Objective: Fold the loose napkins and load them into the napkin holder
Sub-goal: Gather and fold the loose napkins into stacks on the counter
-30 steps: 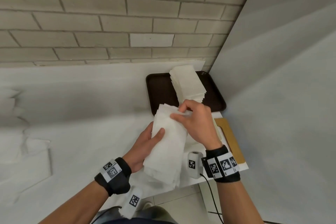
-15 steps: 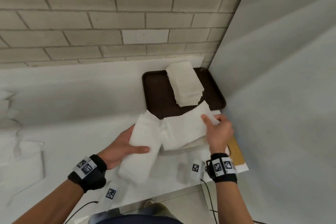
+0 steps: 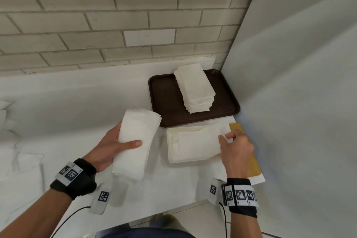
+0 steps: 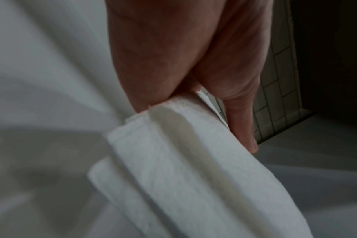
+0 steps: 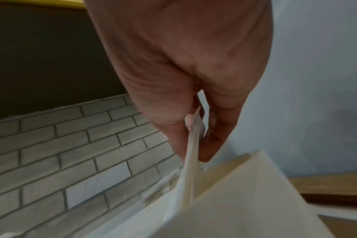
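My left hand grips a stack of white folded napkins above the table, thumb across the top; the left wrist view shows the same stack of napkins under my left hand. My right hand pinches the right end of a white napkin that lies in the cream napkin holder, a shallow rectangular box. In the right wrist view my right hand pinches the napkin's thin edge above the holder's wall.
A dark brown tray behind the holder carries a tall pile of white napkins. A wooden board lies at the table's right edge beside a grey wall. Brick wall stands behind. More loose napkins lie at far left.
My right hand took a napkin off the stack and carried it right and down into the holder. My left hand moved the stack leftward.
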